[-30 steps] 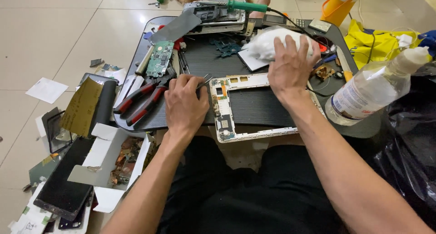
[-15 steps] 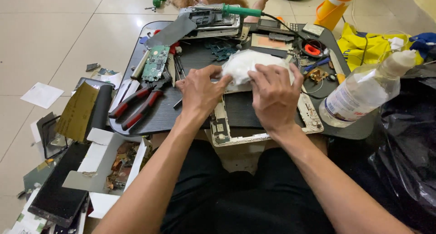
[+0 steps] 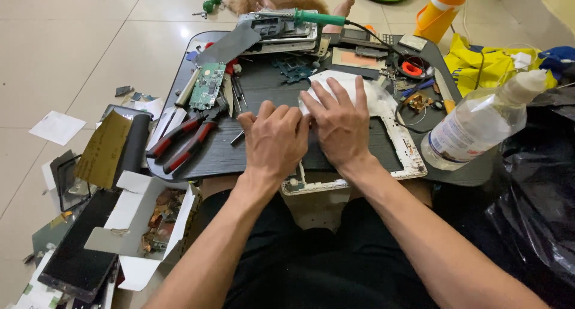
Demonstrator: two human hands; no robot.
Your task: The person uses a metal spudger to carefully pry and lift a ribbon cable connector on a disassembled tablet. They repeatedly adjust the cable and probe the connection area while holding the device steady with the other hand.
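Tray [image 3: 455, 177]: dark, fills the middle of the frame, crowded with parts and tools.
Frame [image 3: 413, 159]: white device frame at lower centre of the tray, lying flat, its right and bottom edges showing past the hands.
Bottle [image 3: 473, 126]: clear plastic, on its side at the right edge of the tray.
Right hand [image 3: 341, 123]: at centre, palm down with fingers spread flat, pressing a white cloth [image 3: 377, 96] onto the frame; it grips nothing, only pins the cloth.
Left hand [image 3: 274, 142]: just left of centre, touching the right hand, fingers curled under at the cloth's near edge; whether they pinch anything cannot be told.
Cloth position: under and just above the right fingers, bunched toward upper right, resting over the frame's top part.
Pliers [image 3: 182, 141]: red handles, left part of the tray, apart from both hands.
Circuit board [image 3: 208, 85]: green, upper left of the tray.
Soldering iron [image 3: 311, 16]: green handle, top centre.
Doing it well: likely best to keep the frame flat under even pressure, wiping in short strokes so the thin edges do not flex.
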